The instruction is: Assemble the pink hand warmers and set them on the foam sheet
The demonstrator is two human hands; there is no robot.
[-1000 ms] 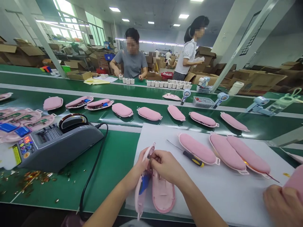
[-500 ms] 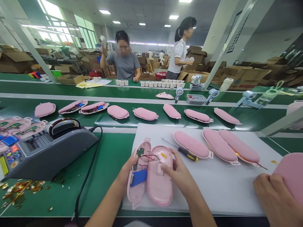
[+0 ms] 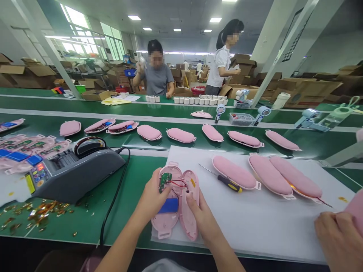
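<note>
Between my hands is an opened pink oval case, its two halves side by side over the near edge of a white sheet (image 3: 272, 223). My left hand (image 3: 153, 196) grips the left half (image 3: 166, 223), thumb beside the green circuit board (image 3: 165, 181). A blue battery pack (image 3: 169, 206) lies in that half. Red and dark wires (image 3: 179, 184) run across to the right half (image 3: 188, 223). My right hand (image 3: 202, 211) closes around the right half, thumb inside it near the wire end. A yellow-and-black screwdriver (image 3: 229, 183) lies to the right.
A grey tape dispenser (image 3: 82, 173) stands left, with its black cable (image 3: 113, 204) and amber film scraps (image 3: 42, 213) nearby. Closed pink cases (image 3: 235, 172) lie on the sheet; others line the green conveyor (image 3: 176, 149). Another person's hand (image 3: 336, 234) holds a pink case at far right. Two people stand opposite.
The view has shifted left. Both case halves have turned: the left now faces up more, the right is tipped more on edge. My left thumb has moved to the circuit board.
</note>
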